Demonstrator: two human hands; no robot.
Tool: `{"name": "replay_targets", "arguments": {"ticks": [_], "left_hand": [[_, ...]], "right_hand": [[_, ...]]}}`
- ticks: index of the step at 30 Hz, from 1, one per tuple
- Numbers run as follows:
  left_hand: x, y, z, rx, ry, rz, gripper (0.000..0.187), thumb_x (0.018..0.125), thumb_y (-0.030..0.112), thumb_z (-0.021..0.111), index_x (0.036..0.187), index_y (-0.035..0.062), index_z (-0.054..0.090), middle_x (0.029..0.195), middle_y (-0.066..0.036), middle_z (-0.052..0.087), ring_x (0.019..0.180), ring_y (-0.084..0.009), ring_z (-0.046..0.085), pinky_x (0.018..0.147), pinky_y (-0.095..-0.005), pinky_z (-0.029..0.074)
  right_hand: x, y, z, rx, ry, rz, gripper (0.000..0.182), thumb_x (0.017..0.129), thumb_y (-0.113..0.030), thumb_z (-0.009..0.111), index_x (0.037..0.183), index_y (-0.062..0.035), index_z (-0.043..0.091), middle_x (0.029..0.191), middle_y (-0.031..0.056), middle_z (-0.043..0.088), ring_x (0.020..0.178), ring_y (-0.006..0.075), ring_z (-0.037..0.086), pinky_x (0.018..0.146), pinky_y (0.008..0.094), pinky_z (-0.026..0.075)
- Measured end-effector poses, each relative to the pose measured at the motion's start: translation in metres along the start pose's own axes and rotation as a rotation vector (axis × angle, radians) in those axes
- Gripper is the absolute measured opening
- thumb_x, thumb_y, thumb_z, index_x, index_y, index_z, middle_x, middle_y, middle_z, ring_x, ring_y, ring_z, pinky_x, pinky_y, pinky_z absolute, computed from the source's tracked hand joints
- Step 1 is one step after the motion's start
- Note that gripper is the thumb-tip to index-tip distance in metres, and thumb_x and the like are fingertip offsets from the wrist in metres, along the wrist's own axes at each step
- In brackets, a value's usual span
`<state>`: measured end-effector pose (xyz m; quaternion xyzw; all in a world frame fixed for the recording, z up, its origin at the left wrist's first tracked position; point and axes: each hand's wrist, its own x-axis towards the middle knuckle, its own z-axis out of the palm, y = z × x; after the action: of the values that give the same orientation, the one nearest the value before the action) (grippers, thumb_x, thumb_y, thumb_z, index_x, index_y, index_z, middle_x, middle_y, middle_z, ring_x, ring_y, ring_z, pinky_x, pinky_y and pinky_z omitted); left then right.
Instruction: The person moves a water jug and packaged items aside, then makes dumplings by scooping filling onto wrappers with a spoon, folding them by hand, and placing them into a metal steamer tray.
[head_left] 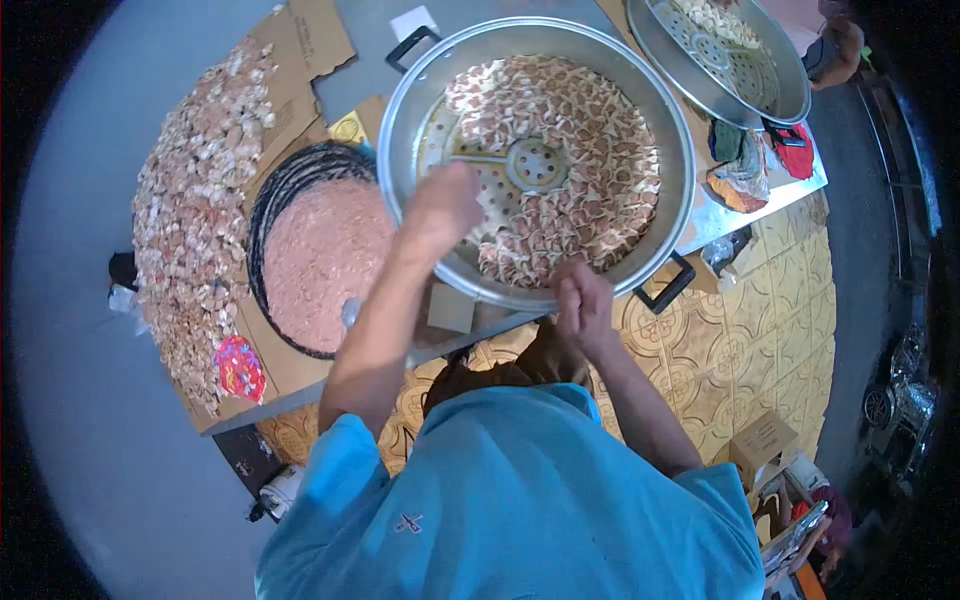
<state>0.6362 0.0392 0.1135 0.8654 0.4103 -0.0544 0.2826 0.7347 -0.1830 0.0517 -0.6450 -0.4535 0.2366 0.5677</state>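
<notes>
A large metal steamer pot stands in front of me, its perforated tray bearing many small dumplings packed in a ring, with bare holes showing on the left side. Reaching over the pot's left rim, my left hand has its fingers curled in, slightly blurred; what they hold, if anything, is hidden. My right hand is closed in a fist at the near rim, and its contents cannot be seen. Left of the pot, beside my left forearm, sits a black tub of pink minced filling.
Many small pale pieces cover the table's left part, near cardboard and a red packet. Another steamer pot is at the upper right, beside another person's arm and some cloths. A cardboard box rests on the tiled floor.
</notes>
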Motion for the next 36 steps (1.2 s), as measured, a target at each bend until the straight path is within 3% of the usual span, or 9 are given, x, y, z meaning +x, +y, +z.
{"name": "replay_targets", "arguments": {"ticks": [3,6,7,9,11,14,18,28,36], "left_hand": [[-0.068,-0.043,-0.051,-0.068,0.19,-0.045,0.016,0.076,0.003,0.06,0.088,0.0002,0.07,0.086,-0.025,0.068,0.08,-0.0411,0.068,0.075,-0.0466,0.053],[-0.14,-0.113,-0.052,0.023,0.204,-0.191,0.02,0.078,0.008,0.064,0.097,0.004,0.069,0.088,-0.023,0.068,0.082,-0.0392,0.068,0.074,-0.0463,0.053],[-0.163,-0.132,-0.047,0.054,0.171,-0.347,0.025,0.078,0.01,0.066,0.103,0.0055,0.068,0.089,-0.022,0.069,0.083,-0.0382,0.068,0.075,-0.0455,0.053],[-0.21,-0.186,-0.016,-0.011,0.124,-0.345,0.033,0.078,0.014,0.07,0.11,0.007,0.065,0.098,-0.018,0.07,0.093,-0.0358,0.068,0.083,-0.0425,0.052],[-0.249,-0.239,0.036,-0.113,0.194,-0.311,0.04,0.074,0.011,0.073,0.111,0.0021,0.061,0.106,-0.021,0.067,0.1,-0.037,0.065,0.087,-0.0421,0.052],[-0.257,-0.266,0.078,-0.263,0.163,-0.383,0.048,0.072,0.003,0.07,0.119,0.0006,0.06,0.105,-0.025,0.064,0.103,-0.0413,0.062,0.091,-0.0442,0.05],[-0.251,-0.223,0.047,-0.065,0.49,-0.33,0.037,0.073,0.001,0.067,0.11,0.0005,0.066,0.104,-0.025,0.065,0.099,-0.0426,0.063,0.086,-0.0468,0.051],[-0.253,-0.184,0.022,-0.154,0.481,-0.463,0.011,0.078,0.009,0.065,0.087,0.0087,0.071,0.088,-0.021,0.069,0.084,-0.0421,0.066,0.073,-0.0483,0.053],[-0.24,-0.194,0.048,-0.159,0.44,-0.515,0.018,0.076,0.011,0.064,0.093,0.0087,0.071,0.085,-0.021,0.069,0.083,-0.0393,0.068,0.076,-0.0447,0.054]], "right_hand": [[-0.001,0.001,0.006,-0.004,0.092,0.097,0.027,0.102,-0.014,0.042,0.079,-0.0029,0.048,0.064,0.0049,0.051,0.055,0.0133,0.046,0.05,0.029,0.037],[-0.008,-0.016,0.032,0.161,0.234,0.123,0.028,0.104,-0.016,0.044,0.079,-0.0041,0.049,0.063,0.0011,0.047,0.055,0.0078,0.04,0.05,0.0251,0.034],[-0.016,-0.029,0.047,0.117,0.143,0.101,0.025,0.101,-0.013,0.05,0.079,-0.0018,0.051,0.062,0.0031,0.048,0.056,0.0091,0.043,0.051,0.0265,0.035],[-0.032,-0.056,0.079,0.021,-0.019,-0.066,0.011,0.093,-0.007,0.062,0.085,0.0001,0.058,0.066,0.0072,0.056,0.058,0.0116,0.051,0.052,0.0281,0.04],[-0.045,-0.063,0.114,0.014,-0.195,0.031,0.008,0.09,-0.005,0.065,0.088,-0.0008,0.06,0.069,0.0085,0.058,0.059,0.0133,0.053,0.055,0.0277,0.043],[-0.044,-0.023,0.159,-0.228,-0.361,0.058,0.016,0.085,-0.014,0.07,0.093,-0.002,0.062,0.078,0.0158,0.064,0.068,0.0302,0.063,0.062,0.0388,0.051],[-0.055,0.018,0.178,-0.542,-0.511,-0.029,0.028,0.081,-0.023,0.071,0.1,-0.0039,0.064,0.094,0.0221,0.066,0.088,0.0433,0.064,0.075,0.0505,0.052],[-0.056,0.039,0.179,-0.462,-0.577,0.076,0.023,0.083,-0.02,0.067,0.098,-0.0034,0.067,0.094,0.0223,0.068,0.09,0.0435,0.063,0.078,0.0501,0.052],[-0.043,0.025,0.156,-0.293,-0.611,0.244,0.026,0.09,-0.022,0.06,0.104,-0.0025,0.069,0.098,0.0211,0.068,0.094,0.039,0.066,0.081,0.0437,0.052]]}}
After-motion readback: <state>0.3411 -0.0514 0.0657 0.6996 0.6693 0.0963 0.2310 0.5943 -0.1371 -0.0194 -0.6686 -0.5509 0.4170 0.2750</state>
